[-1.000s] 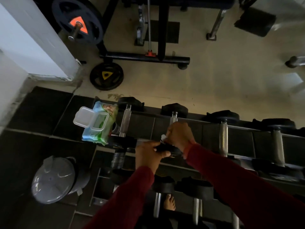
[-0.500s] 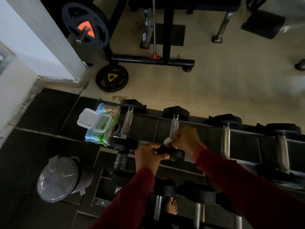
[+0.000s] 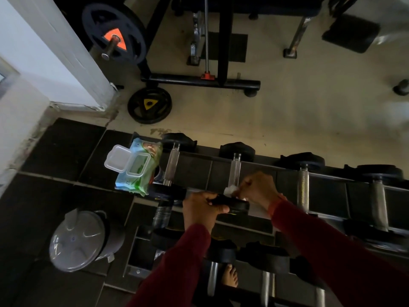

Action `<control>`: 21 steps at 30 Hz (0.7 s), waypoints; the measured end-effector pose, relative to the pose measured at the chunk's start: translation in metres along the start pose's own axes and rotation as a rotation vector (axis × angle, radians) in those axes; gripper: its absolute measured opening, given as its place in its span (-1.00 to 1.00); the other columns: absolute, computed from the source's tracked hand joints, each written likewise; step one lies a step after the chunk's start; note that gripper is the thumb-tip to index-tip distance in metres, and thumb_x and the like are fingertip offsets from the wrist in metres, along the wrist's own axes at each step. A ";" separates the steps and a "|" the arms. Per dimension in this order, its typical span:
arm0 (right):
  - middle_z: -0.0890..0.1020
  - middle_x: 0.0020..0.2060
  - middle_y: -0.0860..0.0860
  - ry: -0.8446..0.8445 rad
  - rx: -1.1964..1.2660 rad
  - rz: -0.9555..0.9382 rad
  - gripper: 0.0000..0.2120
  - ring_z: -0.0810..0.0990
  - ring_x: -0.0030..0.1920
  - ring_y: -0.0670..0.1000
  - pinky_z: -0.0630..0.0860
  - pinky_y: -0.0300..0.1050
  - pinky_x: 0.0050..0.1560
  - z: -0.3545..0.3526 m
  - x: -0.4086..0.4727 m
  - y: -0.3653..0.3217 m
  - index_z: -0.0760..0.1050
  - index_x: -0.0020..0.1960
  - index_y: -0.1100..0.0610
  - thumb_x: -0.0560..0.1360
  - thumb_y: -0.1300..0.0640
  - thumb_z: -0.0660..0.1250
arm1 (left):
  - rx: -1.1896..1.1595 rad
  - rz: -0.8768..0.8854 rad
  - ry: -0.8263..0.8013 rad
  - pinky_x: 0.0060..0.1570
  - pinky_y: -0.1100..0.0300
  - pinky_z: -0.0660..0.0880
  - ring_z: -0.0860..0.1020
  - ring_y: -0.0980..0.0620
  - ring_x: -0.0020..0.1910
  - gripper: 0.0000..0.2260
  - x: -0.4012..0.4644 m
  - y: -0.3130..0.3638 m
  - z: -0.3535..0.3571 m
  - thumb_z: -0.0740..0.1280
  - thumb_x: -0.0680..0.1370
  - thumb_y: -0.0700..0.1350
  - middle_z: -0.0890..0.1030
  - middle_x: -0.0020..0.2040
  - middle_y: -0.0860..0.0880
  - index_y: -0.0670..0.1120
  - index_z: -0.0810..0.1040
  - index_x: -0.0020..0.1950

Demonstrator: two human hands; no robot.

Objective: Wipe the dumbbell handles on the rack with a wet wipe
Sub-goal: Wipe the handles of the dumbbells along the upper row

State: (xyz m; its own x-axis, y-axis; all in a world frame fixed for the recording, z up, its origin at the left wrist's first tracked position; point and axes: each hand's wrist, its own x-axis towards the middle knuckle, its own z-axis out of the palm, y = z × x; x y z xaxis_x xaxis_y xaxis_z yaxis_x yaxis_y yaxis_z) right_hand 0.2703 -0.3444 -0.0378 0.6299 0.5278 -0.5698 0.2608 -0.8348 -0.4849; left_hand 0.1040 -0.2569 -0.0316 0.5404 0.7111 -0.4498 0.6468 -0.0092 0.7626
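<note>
Several dumbbells lie across the dark rack [image 3: 327, 173]. On the second from the left, my right hand [image 3: 257, 190] holds a white wet wipe [image 3: 230, 191] against the near end of the chrome handle [image 3: 235, 168]. My left hand [image 3: 200, 208] grips that dumbbell's near black head [image 3: 236, 206]. A green wipe pack [image 3: 138, 168] with its lid flipped open sits on the rack's left end. Other chrome handles [image 3: 302, 187] lie to the right.
A grey lidded bin [image 3: 77, 240] stands on the floor at lower left. Weight plates [image 3: 149, 105] and a black bench frame [image 3: 199, 82] stand beyond the rack on the beige floor. A white wall is at the left. Lower rack tiers hold more dumbbells, with a bare foot [image 3: 230, 276] beneath.
My right hand has slid with the wipe down the handle toward the near head. My left hand keeps its grip on that head.
</note>
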 end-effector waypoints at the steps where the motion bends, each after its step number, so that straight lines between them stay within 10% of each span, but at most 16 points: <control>1: 0.63 -0.11 -0.09 0.005 -0.029 0.010 -0.89 0.55 -0.14 -0.19 0.36 -0.36 -0.21 0.000 0.000 0.004 0.58 -0.10 -0.01 0.46 0.06 0.51 | 0.000 -0.005 0.005 0.13 0.21 0.58 0.62 0.24 -0.03 -0.55 0.001 -0.001 0.000 0.66 0.26 -0.17 0.69 0.02 0.11 -0.03 0.69 0.11; 8: 0.61 0.06 -0.06 -0.048 -0.189 0.051 -0.85 0.50 -0.05 -0.13 0.42 -0.27 -0.02 0.011 0.007 0.013 0.59 0.14 -0.01 0.62 0.07 0.28 | 0.012 -0.030 0.023 0.06 0.32 0.52 0.59 0.25 -0.04 -0.55 0.001 0.002 0.001 0.66 0.26 -0.18 0.67 0.02 0.11 -0.02 0.68 0.12; 21: 0.56 -0.29 -0.11 0.072 0.014 0.149 -0.84 0.50 -0.30 -0.20 0.28 -0.37 -0.42 0.013 0.006 0.009 0.57 -0.21 0.01 0.55 0.12 0.40 | 0.065 -0.011 0.057 0.09 0.23 0.57 0.62 0.21 -0.07 -0.54 0.004 0.000 0.004 0.69 0.22 -0.14 0.69 -0.03 0.11 -0.03 0.70 0.09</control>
State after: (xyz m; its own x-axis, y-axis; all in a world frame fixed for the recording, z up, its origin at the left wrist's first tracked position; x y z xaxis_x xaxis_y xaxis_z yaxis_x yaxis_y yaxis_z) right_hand 0.2674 -0.3465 -0.0543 0.7118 0.3851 -0.5874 0.1508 -0.9006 -0.4077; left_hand 0.1077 -0.2570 -0.0353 0.5032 0.7500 -0.4292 0.6867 -0.0455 0.7255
